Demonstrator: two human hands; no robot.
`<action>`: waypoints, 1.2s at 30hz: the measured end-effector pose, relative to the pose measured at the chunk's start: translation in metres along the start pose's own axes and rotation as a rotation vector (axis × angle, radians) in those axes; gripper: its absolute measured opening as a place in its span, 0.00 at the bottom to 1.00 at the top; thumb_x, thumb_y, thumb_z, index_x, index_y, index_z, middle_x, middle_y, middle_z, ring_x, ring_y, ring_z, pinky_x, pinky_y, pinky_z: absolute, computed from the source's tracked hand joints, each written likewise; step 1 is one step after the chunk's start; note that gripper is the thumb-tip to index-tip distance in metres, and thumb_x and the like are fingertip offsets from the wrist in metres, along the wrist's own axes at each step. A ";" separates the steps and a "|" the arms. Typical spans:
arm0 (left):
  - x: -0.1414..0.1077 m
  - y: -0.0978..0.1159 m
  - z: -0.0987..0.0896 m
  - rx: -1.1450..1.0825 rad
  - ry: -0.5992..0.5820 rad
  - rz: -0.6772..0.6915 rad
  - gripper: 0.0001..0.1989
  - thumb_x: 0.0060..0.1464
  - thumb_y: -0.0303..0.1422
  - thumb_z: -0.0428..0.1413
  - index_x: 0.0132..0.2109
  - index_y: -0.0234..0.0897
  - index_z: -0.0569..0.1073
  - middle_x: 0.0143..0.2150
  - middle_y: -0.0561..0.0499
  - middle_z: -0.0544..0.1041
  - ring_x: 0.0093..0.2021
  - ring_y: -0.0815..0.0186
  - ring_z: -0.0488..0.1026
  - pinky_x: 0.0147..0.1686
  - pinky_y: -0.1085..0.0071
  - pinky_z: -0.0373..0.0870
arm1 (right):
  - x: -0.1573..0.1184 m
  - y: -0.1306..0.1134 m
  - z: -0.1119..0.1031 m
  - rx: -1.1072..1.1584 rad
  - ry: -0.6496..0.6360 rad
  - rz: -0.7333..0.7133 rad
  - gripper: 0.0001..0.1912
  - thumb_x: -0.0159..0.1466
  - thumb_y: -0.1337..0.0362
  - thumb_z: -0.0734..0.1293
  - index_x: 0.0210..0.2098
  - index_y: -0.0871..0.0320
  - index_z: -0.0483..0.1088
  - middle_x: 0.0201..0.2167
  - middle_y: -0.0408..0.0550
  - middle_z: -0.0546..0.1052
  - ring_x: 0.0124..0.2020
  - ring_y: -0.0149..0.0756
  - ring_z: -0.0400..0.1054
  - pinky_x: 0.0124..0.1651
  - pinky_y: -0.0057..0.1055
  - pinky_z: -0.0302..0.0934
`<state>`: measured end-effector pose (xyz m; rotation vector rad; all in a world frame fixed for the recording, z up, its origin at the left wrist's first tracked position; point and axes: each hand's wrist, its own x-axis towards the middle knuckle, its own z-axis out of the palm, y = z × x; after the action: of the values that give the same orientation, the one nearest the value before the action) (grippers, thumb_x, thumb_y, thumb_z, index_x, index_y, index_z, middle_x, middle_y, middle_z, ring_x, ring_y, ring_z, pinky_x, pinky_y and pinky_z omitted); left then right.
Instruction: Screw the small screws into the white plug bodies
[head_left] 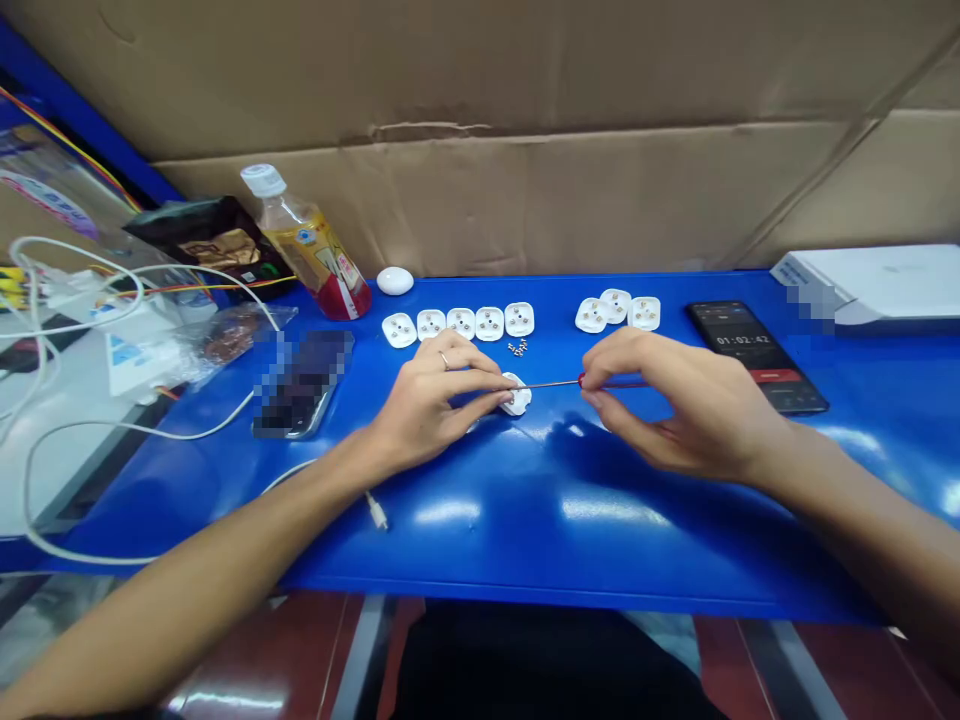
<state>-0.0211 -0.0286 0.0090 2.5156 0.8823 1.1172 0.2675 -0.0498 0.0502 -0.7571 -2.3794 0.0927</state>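
Observation:
My right hand (675, 400) pinches a slim screwdriver (551, 384) with a red part by my fingertips; its thin shaft points left. The shaft's end meets my left hand's fingertips. My left hand (446, 390), wearing a ring, is closed at the fingertips on a small white plastic plug part (519, 402) on the blue table; the fingers hide part of it. Several small brass-coloured screws (518, 348) lie just behind. A row of similar white plug parts (490, 324) with metal pieces inside stands further back, and a group of three white parts (616, 306) is to the right.
A drink bottle (315, 250) and a white egg-shaped object (395, 281) stand at the back left. One phone (304, 385) lies left, and another phone (757, 360) showing a timer lies right. White cables (135, 435) loop at left. A white box (877, 285) sits back right.

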 end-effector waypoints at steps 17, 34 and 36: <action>0.000 -0.010 -0.001 -0.050 -0.203 -0.270 0.23 0.59 0.47 0.71 0.58 0.44 0.85 0.47 0.47 0.87 0.47 0.55 0.81 0.50 0.60 0.75 | -0.007 0.008 0.012 -0.033 0.017 0.032 0.07 0.70 0.69 0.67 0.46 0.52 0.71 0.38 0.44 0.83 0.37 0.39 0.80 0.39 0.33 0.73; 0.000 -0.006 0.000 -0.131 -0.197 -0.381 0.21 0.59 0.50 0.70 0.54 0.46 0.88 0.42 0.48 0.87 0.42 0.57 0.80 0.44 0.62 0.75 | -0.007 0.011 0.015 -0.010 0.003 0.000 0.06 0.71 0.69 0.67 0.46 0.52 0.72 0.38 0.45 0.83 0.37 0.39 0.80 0.40 0.34 0.73; 0.000 -0.006 0.001 -0.133 -0.196 -0.385 0.20 0.59 0.50 0.70 0.54 0.46 0.88 0.42 0.48 0.86 0.42 0.57 0.80 0.44 0.62 0.75 | -0.007 0.011 0.015 -0.011 0.001 -0.008 0.06 0.71 0.69 0.67 0.46 0.53 0.71 0.38 0.45 0.83 0.37 0.38 0.80 0.39 0.33 0.73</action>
<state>-0.0230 -0.0239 0.0061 2.1776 1.1315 0.7658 0.2682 -0.0423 0.0317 -0.7527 -2.3837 0.0766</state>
